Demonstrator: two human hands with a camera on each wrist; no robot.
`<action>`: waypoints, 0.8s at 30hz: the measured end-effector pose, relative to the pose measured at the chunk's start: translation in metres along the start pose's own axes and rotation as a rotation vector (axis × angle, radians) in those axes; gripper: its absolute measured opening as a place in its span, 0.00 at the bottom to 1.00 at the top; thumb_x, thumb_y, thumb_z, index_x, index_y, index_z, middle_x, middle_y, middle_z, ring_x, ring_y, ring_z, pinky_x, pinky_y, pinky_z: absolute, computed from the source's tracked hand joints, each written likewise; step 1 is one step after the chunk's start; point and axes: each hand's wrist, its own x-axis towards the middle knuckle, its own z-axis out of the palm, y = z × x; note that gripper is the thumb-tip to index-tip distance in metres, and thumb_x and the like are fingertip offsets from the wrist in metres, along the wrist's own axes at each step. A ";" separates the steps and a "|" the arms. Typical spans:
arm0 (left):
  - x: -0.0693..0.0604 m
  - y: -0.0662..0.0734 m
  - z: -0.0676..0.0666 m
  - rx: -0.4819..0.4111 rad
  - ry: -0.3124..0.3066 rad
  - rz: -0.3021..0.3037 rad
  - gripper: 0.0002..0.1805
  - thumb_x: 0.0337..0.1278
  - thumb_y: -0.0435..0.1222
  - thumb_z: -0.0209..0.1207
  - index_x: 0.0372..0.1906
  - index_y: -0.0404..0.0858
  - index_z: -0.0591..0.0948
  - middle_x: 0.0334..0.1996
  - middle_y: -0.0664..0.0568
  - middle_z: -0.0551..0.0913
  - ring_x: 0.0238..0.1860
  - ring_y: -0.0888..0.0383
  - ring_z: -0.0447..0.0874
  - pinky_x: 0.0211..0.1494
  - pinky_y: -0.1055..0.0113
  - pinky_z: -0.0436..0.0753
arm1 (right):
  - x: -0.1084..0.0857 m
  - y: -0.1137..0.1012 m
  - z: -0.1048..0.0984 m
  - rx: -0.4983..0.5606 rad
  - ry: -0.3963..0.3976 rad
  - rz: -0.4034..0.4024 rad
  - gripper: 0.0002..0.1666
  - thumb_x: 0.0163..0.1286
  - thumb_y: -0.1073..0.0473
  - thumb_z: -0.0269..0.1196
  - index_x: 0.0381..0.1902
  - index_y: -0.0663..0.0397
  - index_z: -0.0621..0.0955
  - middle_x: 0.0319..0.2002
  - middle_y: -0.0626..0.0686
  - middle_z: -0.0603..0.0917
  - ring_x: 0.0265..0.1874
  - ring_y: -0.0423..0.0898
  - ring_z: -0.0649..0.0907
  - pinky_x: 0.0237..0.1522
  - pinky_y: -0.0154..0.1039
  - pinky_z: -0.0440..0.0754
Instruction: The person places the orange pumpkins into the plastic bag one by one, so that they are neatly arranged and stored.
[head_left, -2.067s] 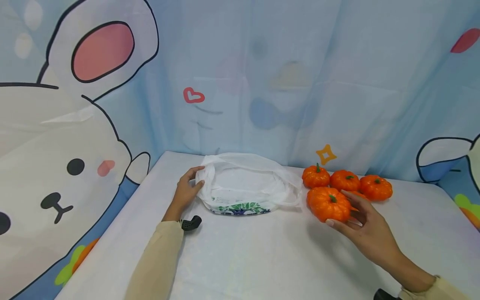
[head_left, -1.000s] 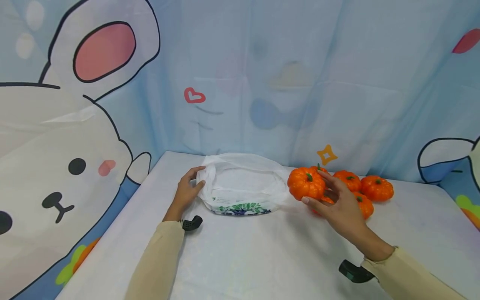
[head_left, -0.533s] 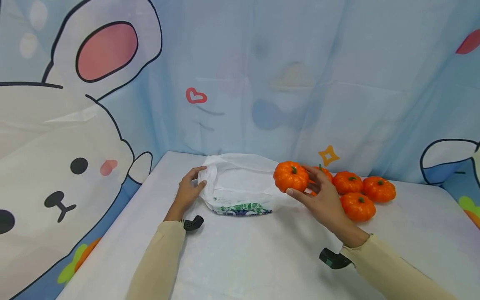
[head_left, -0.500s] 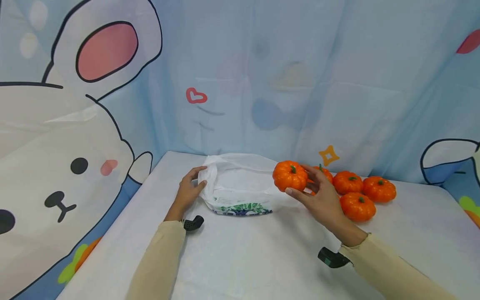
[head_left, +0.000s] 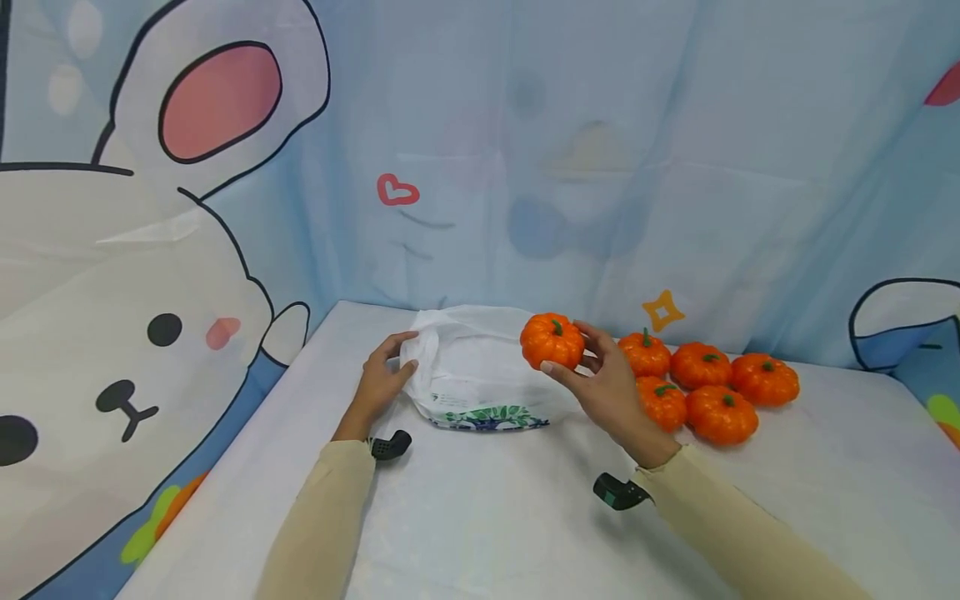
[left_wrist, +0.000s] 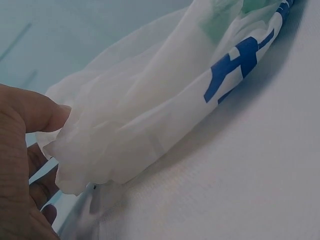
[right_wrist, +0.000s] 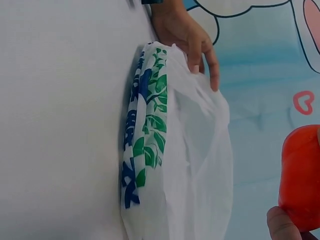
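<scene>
A squat, ribbed, glossy orange pumpkin with a green stem point(head_left: 552, 341) is pinched between thumb and fingers in the grip of the right hand point(head_left: 611, 387). It is held off the surface at the right end of a crumpled, thin white plastic bag with green leaf and dark blue printing point(head_left: 483, 367); in the right wrist view, backdrop is seen between pumpkin and bag. The bag's left end is pinched in the grip of the left hand point(head_left: 380, 379), with the thumb laid on one side of the film and fingers behind it.

The bag is set near the back edge of the white cloth-covered surface point(head_left: 465, 508), closer to the back left corner than to the back right one. Five more glossy orange pumpkins point(head_left: 703, 367) are grouped near the back edge toward the right: three along that edge, two in front.

Room for movement is given by a broad stretch of cloth in front of the bag, between two beige sleeves point(head_left: 318, 517), and by a strip between the pumpkins and the right edge. The back edge is closely bordered by a pale blue printed fabric backdrop point(head_left: 465, 100).
</scene>
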 end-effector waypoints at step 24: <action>-0.001 0.001 -0.001 0.015 0.002 0.047 0.25 0.63 0.35 0.60 0.65 0.53 0.75 0.58 0.44 0.80 0.63 0.46 0.74 0.69 0.38 0.63 | 0.051 -0.014 0.069 0.036 -0.016 0.020 0.50 0.61 0.48 0.71 0.75 0.50 0.59 0.70 0.59 0.67 0.59 0.57 0.76 0.56 0.51 0.81</action>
